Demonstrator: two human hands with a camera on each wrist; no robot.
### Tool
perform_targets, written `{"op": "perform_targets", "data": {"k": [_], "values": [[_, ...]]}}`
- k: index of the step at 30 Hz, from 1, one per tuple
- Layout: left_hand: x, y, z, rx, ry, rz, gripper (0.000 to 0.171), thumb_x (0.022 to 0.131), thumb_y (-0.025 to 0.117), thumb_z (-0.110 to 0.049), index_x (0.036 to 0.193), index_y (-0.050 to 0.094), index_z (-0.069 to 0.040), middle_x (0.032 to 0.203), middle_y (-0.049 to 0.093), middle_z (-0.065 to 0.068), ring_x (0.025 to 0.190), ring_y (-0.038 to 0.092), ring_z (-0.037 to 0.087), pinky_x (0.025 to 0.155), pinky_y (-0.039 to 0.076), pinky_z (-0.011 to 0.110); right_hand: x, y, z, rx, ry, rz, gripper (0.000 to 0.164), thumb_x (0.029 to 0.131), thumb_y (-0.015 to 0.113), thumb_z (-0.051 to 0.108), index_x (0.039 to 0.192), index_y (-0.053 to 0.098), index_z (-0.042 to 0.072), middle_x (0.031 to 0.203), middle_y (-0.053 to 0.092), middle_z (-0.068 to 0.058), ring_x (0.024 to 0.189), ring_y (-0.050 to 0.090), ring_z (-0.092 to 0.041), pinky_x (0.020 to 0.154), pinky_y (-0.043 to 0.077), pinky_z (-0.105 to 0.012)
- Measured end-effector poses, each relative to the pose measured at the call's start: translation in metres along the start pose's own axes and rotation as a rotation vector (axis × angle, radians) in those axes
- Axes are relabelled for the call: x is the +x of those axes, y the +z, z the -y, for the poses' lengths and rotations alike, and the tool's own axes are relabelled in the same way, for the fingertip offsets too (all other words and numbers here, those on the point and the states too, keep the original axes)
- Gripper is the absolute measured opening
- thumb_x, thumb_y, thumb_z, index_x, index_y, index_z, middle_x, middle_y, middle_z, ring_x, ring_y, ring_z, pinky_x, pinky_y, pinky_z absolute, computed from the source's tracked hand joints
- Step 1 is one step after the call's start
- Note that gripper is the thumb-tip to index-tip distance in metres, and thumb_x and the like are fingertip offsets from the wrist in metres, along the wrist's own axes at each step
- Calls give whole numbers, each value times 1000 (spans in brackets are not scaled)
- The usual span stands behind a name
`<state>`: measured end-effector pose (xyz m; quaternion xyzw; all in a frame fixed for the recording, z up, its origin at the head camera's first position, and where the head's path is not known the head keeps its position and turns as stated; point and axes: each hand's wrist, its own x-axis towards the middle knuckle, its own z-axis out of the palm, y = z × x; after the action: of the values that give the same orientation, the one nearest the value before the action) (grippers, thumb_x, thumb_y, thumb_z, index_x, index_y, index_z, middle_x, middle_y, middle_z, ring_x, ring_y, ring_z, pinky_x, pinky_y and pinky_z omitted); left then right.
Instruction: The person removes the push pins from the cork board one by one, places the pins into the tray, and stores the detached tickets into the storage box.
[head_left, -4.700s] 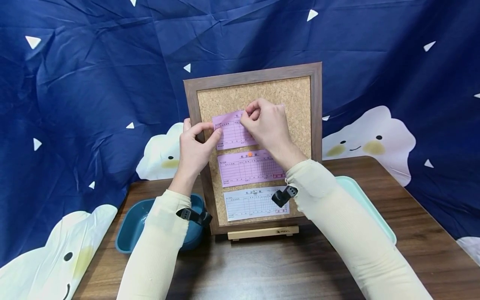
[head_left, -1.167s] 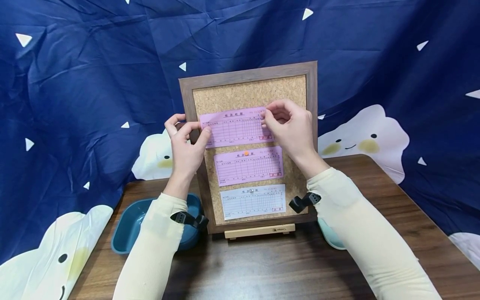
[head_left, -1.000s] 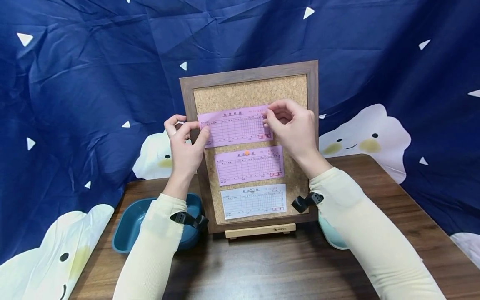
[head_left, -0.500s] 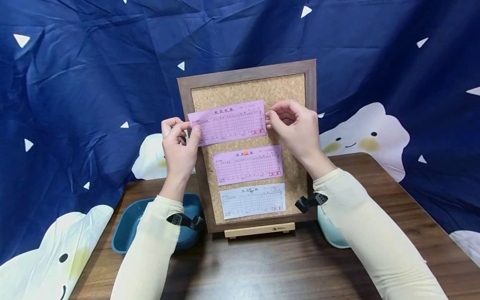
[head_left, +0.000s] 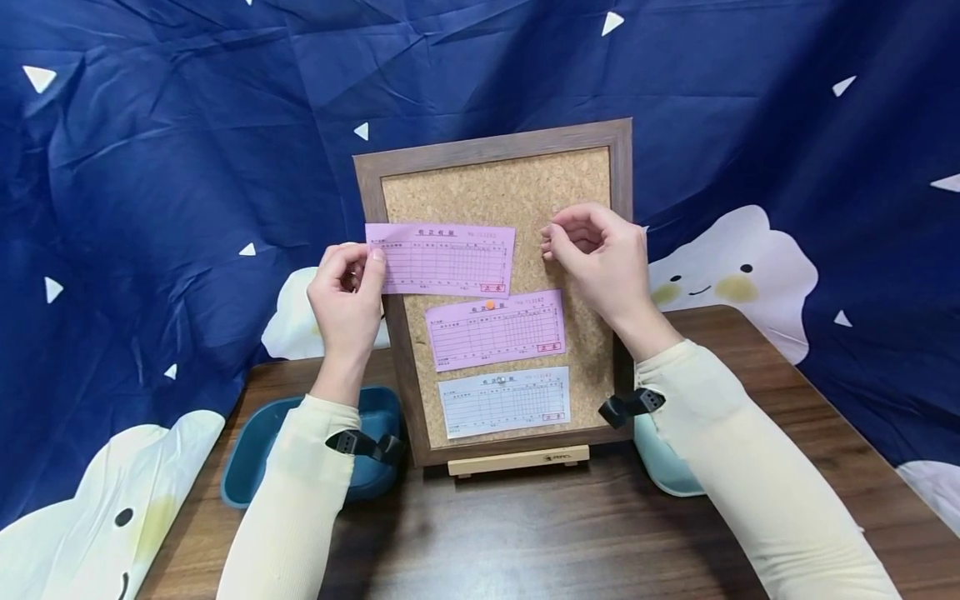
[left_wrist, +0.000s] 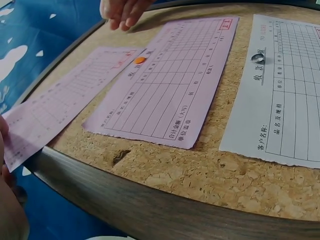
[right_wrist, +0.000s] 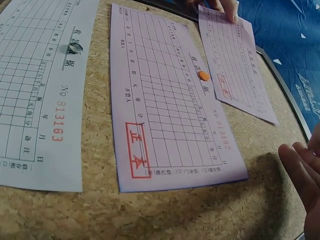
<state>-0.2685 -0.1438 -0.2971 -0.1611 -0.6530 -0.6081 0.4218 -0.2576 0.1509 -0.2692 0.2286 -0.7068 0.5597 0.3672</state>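
My left hand (head_left: 347, 308) pinches the left edge of a pink receipt slip (head_left: 442, 260) between thumb and fingers. This slip is loose and slants down to the right in front of the corkboard (head_left: 487, 183), its lower right corner overlapping a second pink slip (head_left: 495, 333). An orange pushpin (head_left: 491, 305) fixes that second slip. Below it hangs a pale blue slip (head_left: 504, 402) with a clear pushpin (right_wrist: 75, 48). My right hand (head_left: 600, 262), apart from the loose slip, keeps thumb and index finger together; in the right wrist view a small shiny pin-like thing (right_wrist: 313, 151) glints at its fingertips.
The brown-framed board leans on a wooden easel (head_left: 517, 460) on a wood-grain table (head_left: 487, 542). To the left stands a teal bin (head_left: 243, 462), partly behind my left arm. A mint tray (head_left: 660, 462) lies at the right, mostly hidden by my right sleeve.
The top pink slip has come away from the cork and shifted left with my left hand, its right end dropping. My right hand has left the slip's right edge and drawn slightly right.
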Motion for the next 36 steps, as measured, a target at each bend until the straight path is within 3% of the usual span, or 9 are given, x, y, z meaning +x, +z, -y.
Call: {"op": "perform_targets", "data": {"k": [7, 17, 24, 28, 33, 36], "values": [[0, -2, -2, -10, 7, -15, 21, 100, 73, -8, 101, 73, 12, 77, 62, -14, 66, 50, 4, 58, 37, 16, -1, -2, 0, 12, 21, 1, 7, 96, 74, -5, 101, 72, -10, 91, 79, -29, 71, 75, -3, 68, 61, -18], [1, -8, -3, -44, -8, -21, 20, 102, 70, -8, 106, 73, 11, 84, 73, -19, 64, 62, -3, 56, 47, 13, -3, -7, 3, -42, 45, 4, 9, 98, 73, 0, 99, 74, -9, 93, 80, -25, 73, 76, -3, 69, 60, -17], [-1, -10, -5, -91, -27, -4, 17, 102, 69, -5, 108, 73, 11, 83, 75, -17, 58, 63, -2, 49, 48, 14, -6, -11, 4, 83, 69, 12, 9, 96, 71, -7, 102, 72, -13, 87, 81, 5, 74, 77, -7, 70, 62, -21], [-2, -10, -6, -104, -18, -14, 17, 102, 70, -4, 108, 73, 12, 86, 77, -13, 63, 68, 0, 55, 53, 15, -8, -13, 5, 96, 77, 9, 10, 97, 71, -6, 103, 71, -14, 86, 80, 12, 75, 78, -7, 71, 62, -20], [-2, -11, -6, -87, -18, -25, 18, 102, 71, -3, 108, 74, 13, 91, 81, -7, 75, 74, -1, 70, 60, 16, -11, -18, 4, 114, 88, -4, 9, 96, 71, -7, 102, 71, -14, 86, 81, 9, 75, 78, -8, 71, 62, -21], [-2, -11, -5, -87, -30, -33, 17, 101, 71, -3, 108, 74, 13, 92, 82, -4, 77, 75, 0, 73, 61, 16, -12, -21, 3, 136, 87, -12, 10, 96, 72, -8, 102, 70, -15, 86, 81, 8, 75, 78, -8, 71, 63, -21]]}}
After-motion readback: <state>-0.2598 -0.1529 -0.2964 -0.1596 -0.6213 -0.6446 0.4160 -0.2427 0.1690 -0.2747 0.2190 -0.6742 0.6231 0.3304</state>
